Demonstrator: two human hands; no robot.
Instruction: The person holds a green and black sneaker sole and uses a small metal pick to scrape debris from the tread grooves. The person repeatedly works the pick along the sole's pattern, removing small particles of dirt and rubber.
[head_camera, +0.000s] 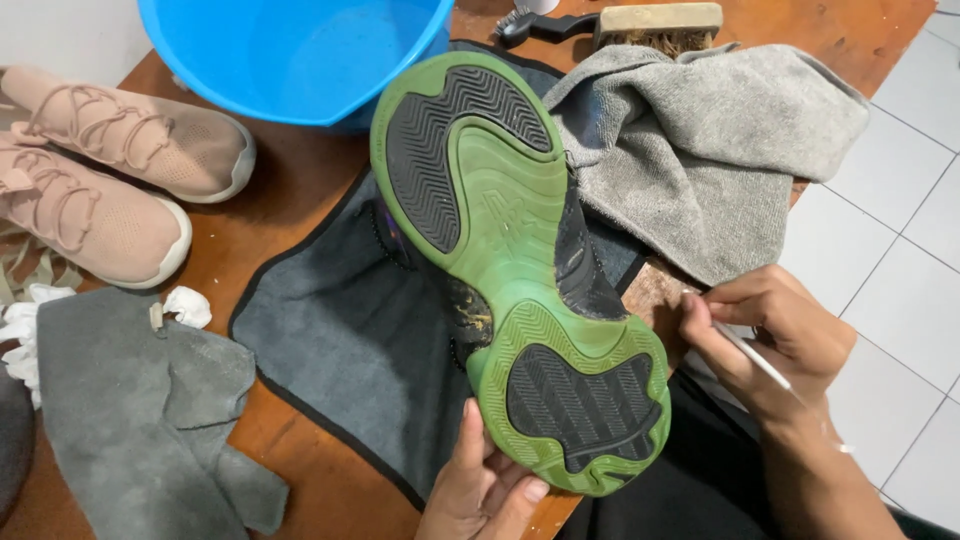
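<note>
Shoe (520, 270) sole-up over dark mat (330, 340), wooden table (290, 190), white-tiled floor (900, 260).

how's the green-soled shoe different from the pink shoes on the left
The green-soled shoe is turned sole up and steadied by the left hand; the pink shoes stand upright, untouched. Its upper is black and its sole green; theirs are pink with pale soles. All sit on the wooden table.

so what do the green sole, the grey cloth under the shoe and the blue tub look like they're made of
Green ridged shoe sole: probably rubber, matte, moulded tread, scuffed. Dark grey mat cloth: looks like microfibre, soft nap, stitched black edge. Round blue tub: apparently plastic, smooth and glossy.
</note>
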